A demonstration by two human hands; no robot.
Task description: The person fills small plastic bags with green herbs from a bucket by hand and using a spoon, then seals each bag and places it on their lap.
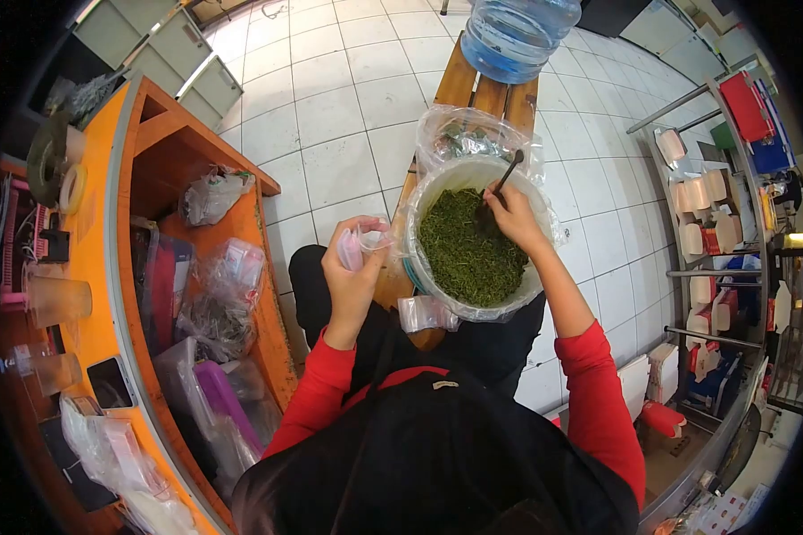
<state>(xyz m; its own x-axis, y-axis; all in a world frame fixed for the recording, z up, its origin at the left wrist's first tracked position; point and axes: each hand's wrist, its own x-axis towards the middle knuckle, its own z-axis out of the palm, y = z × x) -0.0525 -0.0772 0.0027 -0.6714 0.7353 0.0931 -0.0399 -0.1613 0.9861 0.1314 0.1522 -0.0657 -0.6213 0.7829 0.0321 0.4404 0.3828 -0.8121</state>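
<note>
On my feed, finely chopped green leaves (462,250) lie in a round, whitish plastic-lined tub (528,285). I've got the right hand (517,218) nearer, over the tub's far right, gripping a slim black utensil (509,169); long axis slants away rightward, lower end hidden. Left hand (352,275), just left of the tub, is curled round a small clear plastic pouch (373,239).

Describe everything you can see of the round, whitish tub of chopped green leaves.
The round, whitish tub looks like plastic, wide-mouthed and open, with clear plastic film around its rim. It appears to stand upright on the brown slatted wooden bench, its base hidden. Inside are finely chopped green leaves; the right hand holds a black, long-handled utensil at them.
</note>
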